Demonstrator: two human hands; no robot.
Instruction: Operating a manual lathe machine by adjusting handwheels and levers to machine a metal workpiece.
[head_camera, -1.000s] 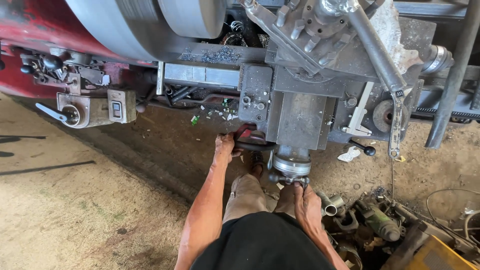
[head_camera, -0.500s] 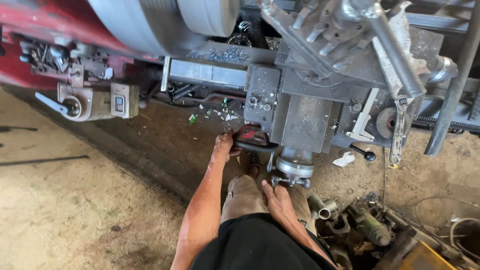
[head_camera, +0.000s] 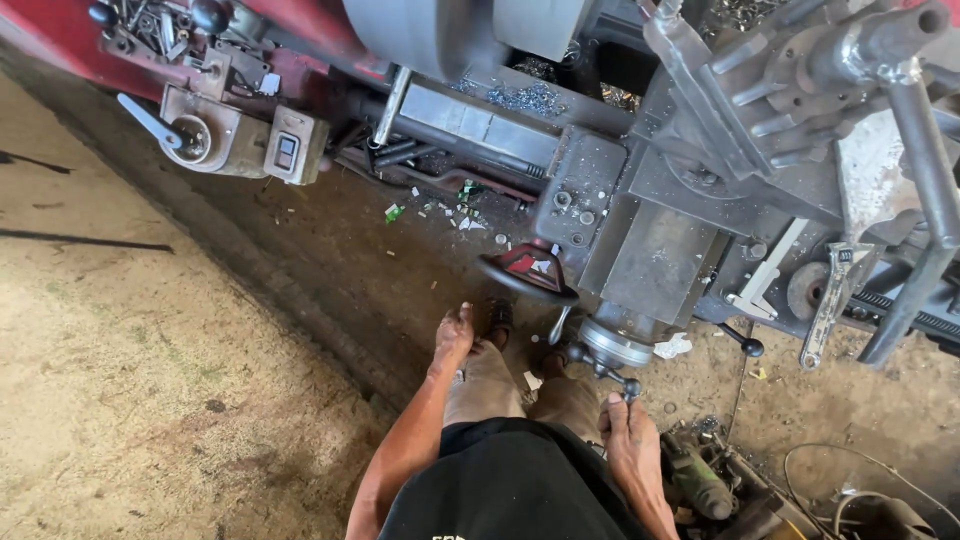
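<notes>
- my right hand (head_camera: 636, 442) hangs low by my thigh, fingertips up against the small dark knob of the steel crank handle (head_camera: 608, 368) under the grey lathe carriage (head_camera: 655, 262); whether the fingers are wrapped around the knob i cannot tell, they look loosely curled.
- my left hand (head_camera: 453, 336) is out in front of my knee, fingers drawn together and empty, just below the black round handwheel with red spokes (head_camera: 527, 272) and not touching it.
- to turn that crank well, i judge i should pinch the knob between thumb and first fingers and let it spin in my grip, feeding evenly, not in jerks.
- the left hand is best kept near the handwheel rim and away from the big grey rounded metal drum (head_camera: 440, 30) overhead.
- the carriage is cast iron, dull grey, oily, with flat faces and bolt heads; the crank hub is bright turned steel, ringed like a collar.
- curly metal shavings (head_camera: 530, 98) lie heaped on the bed, sharp-looking.
- a pale steel caliper (head_camera: 765, 285) and a grey adjustable wrench (head_camera: 828, 300) rest on the apron ledge to the right.
- a beige metal switch box with a lever (head_camera: 235, 140) hangs off the red machine body (head_camera: 70, 45).
- the floor (head_camera: 130, 380) is packed dirt, dusty and gritty, with paper scraps near my feet.
</notes>
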